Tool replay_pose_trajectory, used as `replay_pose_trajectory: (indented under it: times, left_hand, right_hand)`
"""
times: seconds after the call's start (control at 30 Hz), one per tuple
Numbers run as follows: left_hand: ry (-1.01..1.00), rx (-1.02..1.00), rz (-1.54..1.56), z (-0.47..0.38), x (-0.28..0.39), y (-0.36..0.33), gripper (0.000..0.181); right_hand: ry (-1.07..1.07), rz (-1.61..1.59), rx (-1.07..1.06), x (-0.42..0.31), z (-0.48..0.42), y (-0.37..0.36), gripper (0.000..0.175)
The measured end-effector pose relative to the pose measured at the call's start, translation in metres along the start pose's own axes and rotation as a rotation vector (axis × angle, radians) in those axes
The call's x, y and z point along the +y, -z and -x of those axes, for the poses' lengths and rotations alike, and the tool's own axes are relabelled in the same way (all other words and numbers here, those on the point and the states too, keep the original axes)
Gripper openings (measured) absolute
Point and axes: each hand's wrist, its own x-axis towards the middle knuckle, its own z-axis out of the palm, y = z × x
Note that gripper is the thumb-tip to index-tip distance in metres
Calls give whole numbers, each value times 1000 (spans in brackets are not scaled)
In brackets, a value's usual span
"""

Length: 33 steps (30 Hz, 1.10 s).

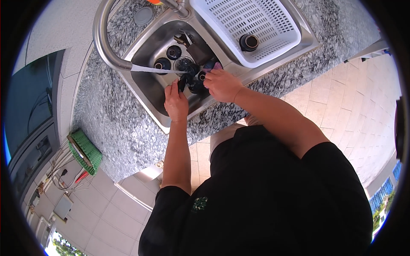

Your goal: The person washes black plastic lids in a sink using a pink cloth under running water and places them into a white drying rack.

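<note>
My left hand (176,100) holds a black item (182,83), perhaps a handle, under the running water at the left basin's front. On the right, my right hand (221,84) grips a purple cloth (217,66) near the basin's right wall. Between and beyond the hands lie several small dark round pots or cups, among them one at the back (174,52) and one at the left (162,65). A dark brown block-like item (198,53) and some metal utensils (182,40) rest at the basin's back right. Splashing water partly hides the things under the stream.
The curved steel faucet (100,38) arches over the steel sink (141,91). A white perforated plastic basket (272,56) sits over the right basin with a dark pot (249,42) in it. Speckled granite countertop (118,128) surrounds the sink; a green woven basket (85,152) hangs beyond its left end.
</note>
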Motion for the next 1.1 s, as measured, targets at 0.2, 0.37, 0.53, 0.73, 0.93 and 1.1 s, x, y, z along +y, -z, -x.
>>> replay_pose_trajectory:
  times: [0.2, 0.37, 0.53, 0.73, 0.93, 1.1]
  left_hand:
    - [-514, 267, 56, -21, 35, 21, 41]
    - [-683, 277, 320, -87, 109, 18, 43]
    - [-495, -4, 626, -153, 209, -32, 38]
    - [-494, -373, 334, -186, 269, -108, 34]
    - [-553, -432, 229, -181, 286, -152, 33]
    - [-604, -554, 214, -154, 288, -151, 34]
  right_hand:
    - [-12, -5, 17, -5, -4, 2, 15]
    - [-23, 19, 20, -3, 1, -1, 19]
    - [-153, -102, -96, -2, -1, 7, 27]
    - [-223, -472, 169, -4, -2, -1, 35]
    - [-340, -647, -26, -2, 2, -2, 37]
    - [-327, -718, -113, 1, 6, 2, 49]
